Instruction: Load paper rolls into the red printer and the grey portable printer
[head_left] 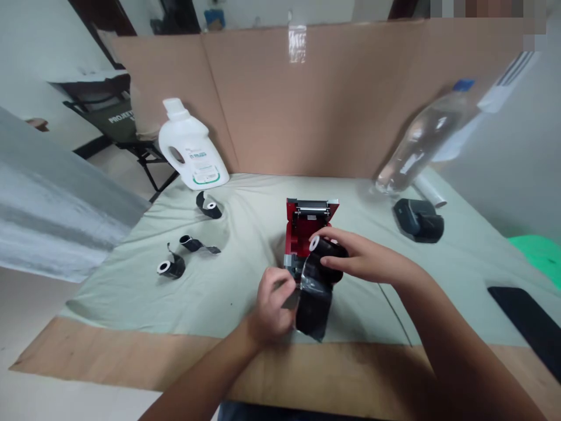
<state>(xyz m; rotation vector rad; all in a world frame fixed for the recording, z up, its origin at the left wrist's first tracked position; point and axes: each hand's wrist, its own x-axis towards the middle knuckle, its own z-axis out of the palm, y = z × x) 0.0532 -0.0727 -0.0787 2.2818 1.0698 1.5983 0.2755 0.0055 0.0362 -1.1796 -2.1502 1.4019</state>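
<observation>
Right hand (362, 256) grips a black roll (329, 250), likely light and slick, best held by its curved sides; left hand's (275, 301) grip is unclear.

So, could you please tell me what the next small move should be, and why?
I would probably steady the loose end with the left hand: it hangs down from the black roll in the right hand, and the left hand is close beside it. Dangling near the open red box, it might snag.
</observation>
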